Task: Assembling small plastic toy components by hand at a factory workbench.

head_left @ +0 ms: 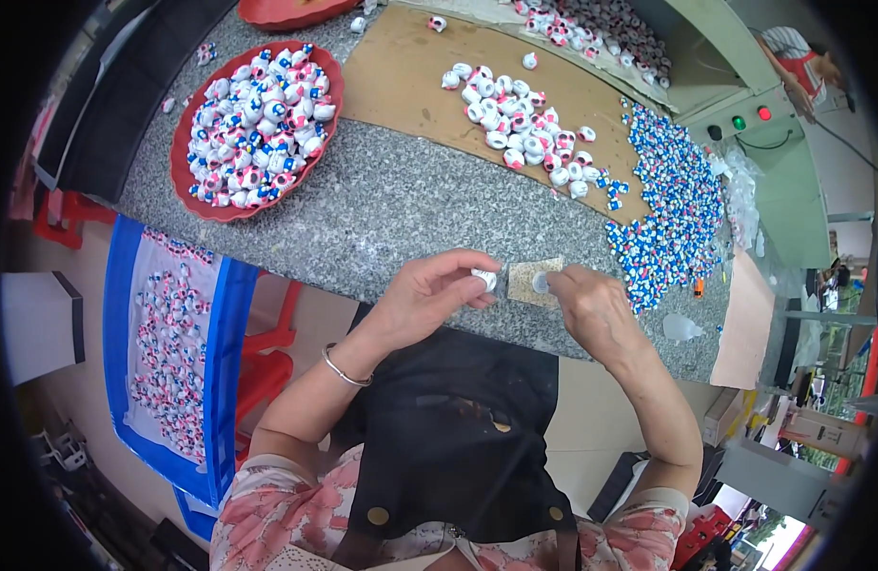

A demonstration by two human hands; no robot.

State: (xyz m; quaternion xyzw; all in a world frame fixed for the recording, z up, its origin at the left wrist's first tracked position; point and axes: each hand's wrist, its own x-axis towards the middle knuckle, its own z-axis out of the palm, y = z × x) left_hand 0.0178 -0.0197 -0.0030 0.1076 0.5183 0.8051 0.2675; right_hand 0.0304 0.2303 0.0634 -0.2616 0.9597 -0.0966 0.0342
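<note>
Near the counter's front edge, my left hand (434,293) pinches a small white figurine head (484,279) between thumb and fingers. My right hand (596,306) is closed just right of it, fingertips over a speckled beige pad (521,285). A small round greyish-white piece (541,283) shows at those fingertips; whether they grip it or it rests on the pad is unclear. Beyond my hands, a pile of white and pink figurine heads (515,119) lies on a cardboard sheet (401,67). Many small blue-and-white figurine bodies (672,205) are heaped to the right.
A red scalloped basin (336,119) of figurines stands on the granite counter (391,200) at left. Below it is a blue crate (115,314) holding more. A translucent squeeze bottle (681,327) lies at right. A green machine (791,181) with buttons stands behind; another person (802,71) is beyond.
</note>
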